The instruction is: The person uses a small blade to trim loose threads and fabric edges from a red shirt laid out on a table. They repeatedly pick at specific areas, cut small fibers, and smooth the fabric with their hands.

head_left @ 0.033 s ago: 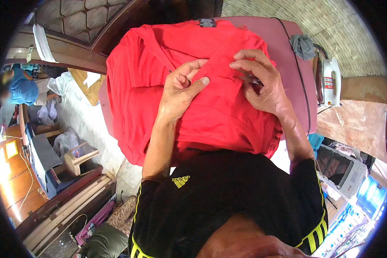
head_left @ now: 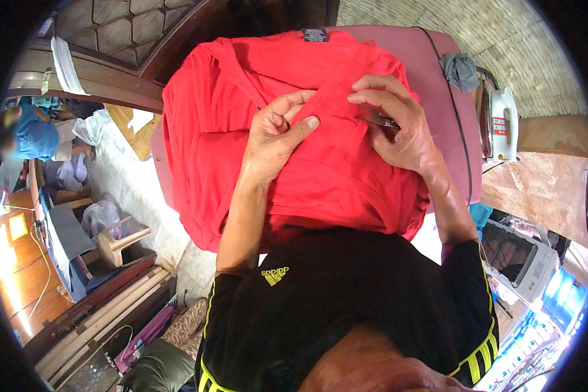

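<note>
A red garment (head_left: pixel 215 163) lies bunched in soft folds over a mauve padded board in front of me. Its dark label (head_left: pixel 315 34) shows at the far edge. With thumb and curled fingers, my left hand (head_left: pixel 277 134) pinches a raised fold of the red cloth near the middle. Just to the right, my right hand (head_left: pixel 398 124) hovers over the cloth, index and middle fingers lifted and bent. Tucked in its palm is a small metal tool that looks like thread snips (head_left: pixel 376 120), its tip pointing at the cloth; most of it is hidden by the hand.
The mauve board (head_left: pixel 438 117) has a black cord (head_left: pixel 456 108) running across its right side. A white iron (head_left: pixel 502 124) stands beyond the right edge, near a grey cloth bundle (head_left: pixel 460 72). Far left, a person in blue (head_left: pixel 36 134) is near plastic bags and a wooden stool (head_left: pixel 121 242).
My hands and the red garment stay almost still. The person in blue at the far left has shifted slightly.
</note>
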A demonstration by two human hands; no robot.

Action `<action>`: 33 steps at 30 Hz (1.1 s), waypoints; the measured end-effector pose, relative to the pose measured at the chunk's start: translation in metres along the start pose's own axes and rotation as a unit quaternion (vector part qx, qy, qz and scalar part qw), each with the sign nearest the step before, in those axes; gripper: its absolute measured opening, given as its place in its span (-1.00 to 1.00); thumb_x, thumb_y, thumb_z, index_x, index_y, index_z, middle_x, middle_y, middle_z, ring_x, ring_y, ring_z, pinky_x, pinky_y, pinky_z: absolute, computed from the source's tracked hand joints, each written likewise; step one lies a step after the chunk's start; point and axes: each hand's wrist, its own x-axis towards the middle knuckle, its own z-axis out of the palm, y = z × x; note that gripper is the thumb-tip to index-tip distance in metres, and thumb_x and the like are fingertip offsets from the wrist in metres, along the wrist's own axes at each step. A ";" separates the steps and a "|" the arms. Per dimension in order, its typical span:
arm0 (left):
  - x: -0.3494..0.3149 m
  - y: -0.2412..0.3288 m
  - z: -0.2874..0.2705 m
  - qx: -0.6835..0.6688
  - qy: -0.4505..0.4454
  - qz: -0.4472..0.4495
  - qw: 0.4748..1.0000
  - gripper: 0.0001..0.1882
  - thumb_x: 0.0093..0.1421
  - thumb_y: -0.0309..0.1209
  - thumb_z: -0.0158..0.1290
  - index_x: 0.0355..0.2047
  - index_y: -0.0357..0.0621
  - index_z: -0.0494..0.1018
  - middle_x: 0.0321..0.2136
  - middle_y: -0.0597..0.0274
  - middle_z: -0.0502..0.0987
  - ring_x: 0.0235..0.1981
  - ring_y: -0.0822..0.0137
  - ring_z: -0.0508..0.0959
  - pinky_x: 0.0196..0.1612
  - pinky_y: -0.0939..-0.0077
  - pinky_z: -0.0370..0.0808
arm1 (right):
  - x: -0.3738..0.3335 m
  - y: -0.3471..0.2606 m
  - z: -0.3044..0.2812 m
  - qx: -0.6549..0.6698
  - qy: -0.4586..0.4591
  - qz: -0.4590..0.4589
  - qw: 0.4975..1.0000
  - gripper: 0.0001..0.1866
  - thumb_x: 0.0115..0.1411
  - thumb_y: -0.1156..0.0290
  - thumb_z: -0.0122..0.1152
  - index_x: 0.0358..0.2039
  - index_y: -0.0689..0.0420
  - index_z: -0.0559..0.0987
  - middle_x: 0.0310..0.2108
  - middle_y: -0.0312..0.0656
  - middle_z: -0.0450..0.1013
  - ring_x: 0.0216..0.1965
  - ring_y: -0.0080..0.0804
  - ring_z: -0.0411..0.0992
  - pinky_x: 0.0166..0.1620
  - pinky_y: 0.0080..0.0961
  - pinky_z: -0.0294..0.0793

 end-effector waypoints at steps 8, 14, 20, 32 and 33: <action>-0.002 0.000 0.007 0.075 0.041 0.046 0.995 -0.57 0.21 -0.74 0.09 0.10 -0.37 0.41 0.00 0.14 0.57 0.02 0.45 0.53 0.09 0.59 0.47 | 0.011 -0.012 -0.009 0.103 -0.052 0.084 0.990 -0.60 0.00 0.51 0.44 -0.10 0.20 0.56 -0.19 -0.15 0.52 -0.27 -0.37 0.57 -0.25 -0.50 0.63; -0.009 0.001 0.019 0.206 0.035 0.132 0.969 -0.45 0.19 -0.75 0.02 0.21 -0.30 0.31 0.10 0.11 0.51 0.04 0.39 0.53 0.09 0.51 0.47 | 0.015 -0.012 0.025 -0.015 -0.033 0.010 0.999 -0.60 -0.02 0.43 0.55 -0.16 0.21 0.60 -0.27 -0.19 0.55 -0.35 -0.45 0.57 -0.29 -0.53 0.60; -0.011 -0.011 0.023 0.275 0.066 0.146 0.948 -0.44 0.16 -0.73 -0.02 0.21 -0.26 0.33 0.04 0.06 0.55 0.14 0.34 0.48 0.22 0.35 0.39 | 0.013 0.003 0.027 0.156 -0.045 0.114 0.980 -0.90 0.15 0.53 0.36 -0.38 0.23 0.58 -0.46 -0.35 0.47 -0.50 -0.67 0.35 -0.44 -0.64 0.29; -0.003 -0.019 0.012 0.215 0.055 0.097 0.970 -0.57 0.18 -0.73 0.02 0.09 -0.29 0.46 -0.03 0.24 0.60 -0.20 0.68 0.49 -0.30 0.82 0.36 | 0.022 0.008 0.020 0.202 -0.028 0.145 0.968 -0.87 0.27 0.40 0.28 -0.36 0.19 0.61 -0.55 -0.47 0.38 -0.47 -0.76 0.28 -0.41 -0.69 0.29; -0.002 -0.020 0.012 0.213 0.054 0.097 0.971 -0.57 0.18 -0.74 0.03 0.09 -0.29 0.46 -0.03 0.26 0.60 -0.23 0.71 0.48 -0.33 0.83 0.34 | 0.025 0.004 0.020 0.187 -0.035 0.106 0.976 -0.86 0.28 0.39 0.28 -0.35 0.20 0.61 -0.56 -0.48 0.36 -0.48 -0.76 0.27 -0.42 -0.69 0.28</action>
